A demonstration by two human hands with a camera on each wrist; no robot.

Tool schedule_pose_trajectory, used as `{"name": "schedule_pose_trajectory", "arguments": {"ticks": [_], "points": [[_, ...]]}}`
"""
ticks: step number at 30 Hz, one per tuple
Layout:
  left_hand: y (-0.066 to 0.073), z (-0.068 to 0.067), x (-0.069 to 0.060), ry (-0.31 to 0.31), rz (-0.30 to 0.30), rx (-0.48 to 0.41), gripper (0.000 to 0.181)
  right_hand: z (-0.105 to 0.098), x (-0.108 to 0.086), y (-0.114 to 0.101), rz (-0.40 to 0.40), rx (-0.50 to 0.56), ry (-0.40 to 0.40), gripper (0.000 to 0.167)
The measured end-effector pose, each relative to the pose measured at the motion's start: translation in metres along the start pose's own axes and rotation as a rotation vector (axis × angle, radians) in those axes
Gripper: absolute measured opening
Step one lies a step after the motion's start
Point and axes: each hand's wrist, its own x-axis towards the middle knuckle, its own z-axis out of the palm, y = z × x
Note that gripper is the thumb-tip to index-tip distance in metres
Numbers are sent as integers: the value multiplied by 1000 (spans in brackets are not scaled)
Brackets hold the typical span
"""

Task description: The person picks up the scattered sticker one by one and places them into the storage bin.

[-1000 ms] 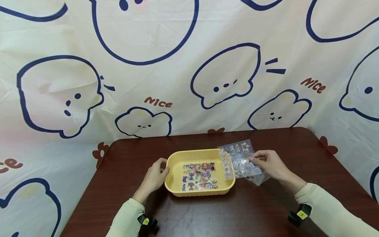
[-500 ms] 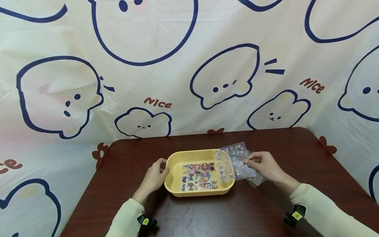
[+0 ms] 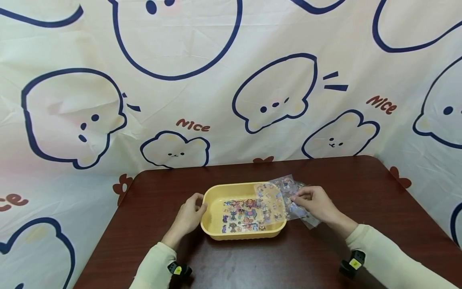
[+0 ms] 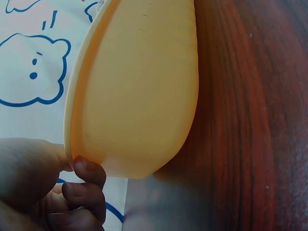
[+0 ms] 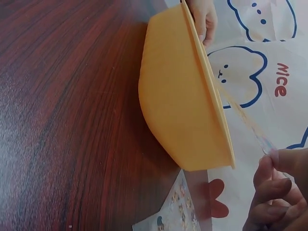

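My left hand [image 3: 187, 214] pinches the rim of a yellow plastic basin [image 3: 245, 237] at its left end. In the left wrist view, thumb and forefinger meet on the rim of the basin [image 4: 139, 86]. Between thumb and fingers, my right hand [image 3: 319, 204] holds a clear sticker sheet [image 3: 270, 202] that slants down over the basin's right rim. This sheet [image 5: 245, 118] appears nearly edge-on in the right wrist view. On the basin floor lies a colourful sticker sheet [image 3: 238, 216], its right edge partly covered by the held one.
Another clear sticker sheet [image 3: 311, 221] lies on the dark brown table [image 3: 249, 263], right of the basin and partly under the right hand. A white cloth with cartoon drawings [image 3: 216, 100] hangs behind the table and along both sides.
My right hand has moved left, carrying the clear sticker sheet farther over the basin. The left hand and the basin have stayed in place.
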Motion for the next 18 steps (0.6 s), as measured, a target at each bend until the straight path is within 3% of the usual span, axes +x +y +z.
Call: {"name": "schedule_pose_trajectory", "arguments": {"ticks": [8, 18], "points": [[0, 0, -1, 7, 1, 3, 30, 9, 3, -2, 22, -11, 0, 21], [-1, 0, -1, 21, 10, 17, 29, 17, 5, -5, -35, -6, -9, 17]]}}
